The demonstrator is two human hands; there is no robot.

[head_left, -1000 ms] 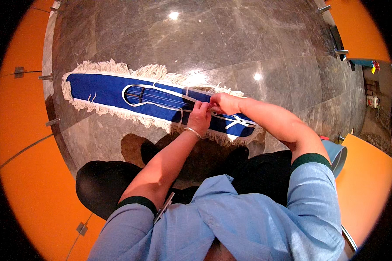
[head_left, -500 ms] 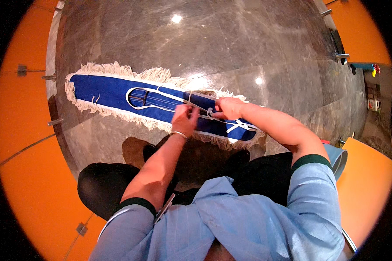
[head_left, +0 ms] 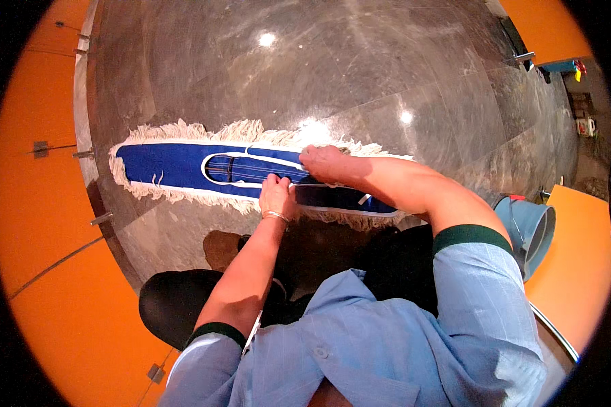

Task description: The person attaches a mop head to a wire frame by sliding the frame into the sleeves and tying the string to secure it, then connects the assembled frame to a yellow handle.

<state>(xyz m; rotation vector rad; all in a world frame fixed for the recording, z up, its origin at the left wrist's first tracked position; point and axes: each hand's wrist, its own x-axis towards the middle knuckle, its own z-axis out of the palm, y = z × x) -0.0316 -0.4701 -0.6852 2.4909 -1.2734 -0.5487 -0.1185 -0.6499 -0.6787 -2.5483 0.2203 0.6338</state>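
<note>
A long blue dust mop head (head_left: 163,161) with a cream yarn fringe lies flat on the floor, its fabric back up. White binding edges the long slot (head_left: 218,169) in its middle, through which striped blue cloth shows. At the slot's near edge, the fingers of my left hand (head_left: 277,197) are closed on the white-bound fabric. My right hand (head_left: 324,164) reaches across to the far edge, fingers bent down and closed on the cloth there. My right forearm covers much of the mop head's right end; a bit of white tie (head_left: 364,199) shows beside it.
Grey polished floor (head_left: 305,74) stretches beyond the mop head. Orange panels (head_left: 41,203) stand along the left. A grey-blue bucket (head_left: 533,234) is by my right elbow, next to another orange panel (head_left: 580,251). A white jug (head_left: 586,127) stands farther off at right.
My right hand has moved left from the knotted ties to the slot's far edge. My left hand has shifted slightly left and closed on the near edge. The ties are now mostly hidden.
</note>
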